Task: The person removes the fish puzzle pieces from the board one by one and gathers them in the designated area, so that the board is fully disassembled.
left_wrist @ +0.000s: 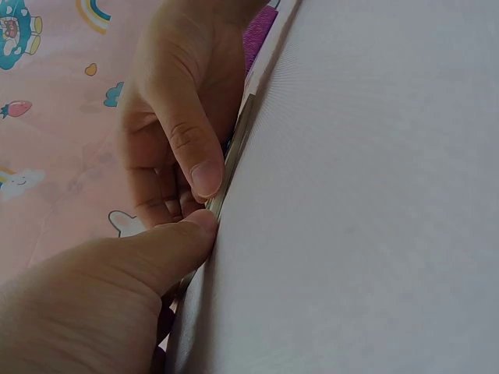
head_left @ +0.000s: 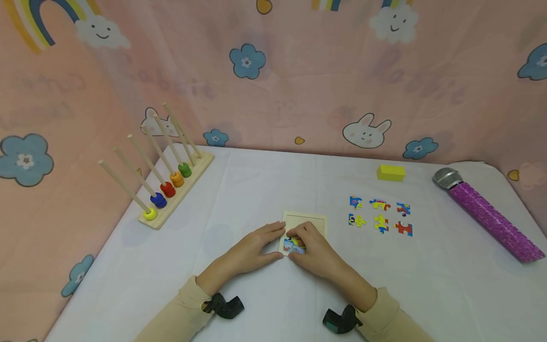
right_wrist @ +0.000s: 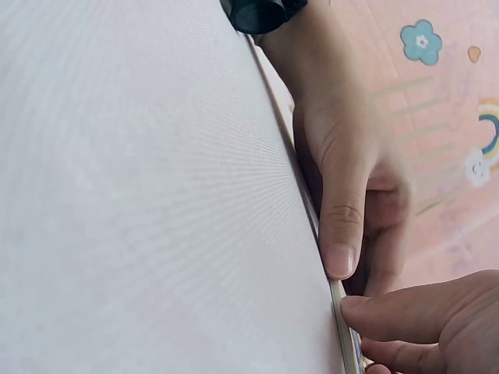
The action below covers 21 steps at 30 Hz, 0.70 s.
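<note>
A small wooden puzzle tray (head_left: 305,217) lies flat on the white table, with colourful puzzle pieces (head_left: 291,247) in its lower left part. My left hand (head_left: 255,248) touches the tray's left side, fingers extended near the upper part and thumb by the lower corner. My right hand (head_left: 318,251) is over the tray, its fingers curled down on a partly covered puzzle piece with some yellow on it. The thumb of the right hand (left_wrist: 187,117) is at the tray's near edge, close to the left thumb (right_wrist: 390,315). More loose puzzle pieces (head_left: 380,204) lie in two rows to the right.
A wooden bead counter (head_left: 181,192) with upright pegs and coloured rings stands at the left. Behind the loose pieces sits a yellow block (head_left: 391,173). A purple glittery microphone (head_left: 491,216) lies at the right. Pink printed cloth (head_left: 290,95) hangs behind the table.
</note>
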{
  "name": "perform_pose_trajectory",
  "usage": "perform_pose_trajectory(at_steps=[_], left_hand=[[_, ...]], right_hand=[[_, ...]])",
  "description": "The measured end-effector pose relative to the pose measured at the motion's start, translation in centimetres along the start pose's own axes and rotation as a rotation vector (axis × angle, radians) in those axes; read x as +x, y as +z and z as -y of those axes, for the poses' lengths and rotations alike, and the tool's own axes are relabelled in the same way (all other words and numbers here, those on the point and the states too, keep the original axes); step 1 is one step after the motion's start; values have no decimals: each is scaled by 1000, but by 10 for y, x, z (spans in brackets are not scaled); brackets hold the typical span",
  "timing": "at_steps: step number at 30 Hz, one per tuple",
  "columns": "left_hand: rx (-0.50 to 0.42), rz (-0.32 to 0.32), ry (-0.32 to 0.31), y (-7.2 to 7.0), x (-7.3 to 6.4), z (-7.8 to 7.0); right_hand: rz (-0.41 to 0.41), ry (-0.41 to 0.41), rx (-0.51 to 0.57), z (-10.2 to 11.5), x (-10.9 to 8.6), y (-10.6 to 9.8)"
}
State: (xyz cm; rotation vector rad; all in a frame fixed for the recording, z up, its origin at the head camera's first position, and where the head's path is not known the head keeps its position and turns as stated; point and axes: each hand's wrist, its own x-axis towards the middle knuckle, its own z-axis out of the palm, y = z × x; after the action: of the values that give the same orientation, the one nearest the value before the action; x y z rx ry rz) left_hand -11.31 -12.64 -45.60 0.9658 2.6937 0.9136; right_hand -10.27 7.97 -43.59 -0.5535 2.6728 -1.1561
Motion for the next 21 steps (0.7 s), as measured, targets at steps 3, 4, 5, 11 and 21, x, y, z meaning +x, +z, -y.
perform_pose_trajectory(at_steps=[3,4,5,11,21], left_hand=[[4,0,1,0,0,0],[5,-1,1,0,0,0],[5,-1,1,0,0,0],[9,1,-5,0,0,-1],[5,-3,6,-2,0,-2]], right_hand=[[-4,23,1,1,0,0],[-5,29,1,1,0,0],[-8,33,1,1,0,0],[-9,41,8,3,0,0],[-8,43,52,0,1,0]])
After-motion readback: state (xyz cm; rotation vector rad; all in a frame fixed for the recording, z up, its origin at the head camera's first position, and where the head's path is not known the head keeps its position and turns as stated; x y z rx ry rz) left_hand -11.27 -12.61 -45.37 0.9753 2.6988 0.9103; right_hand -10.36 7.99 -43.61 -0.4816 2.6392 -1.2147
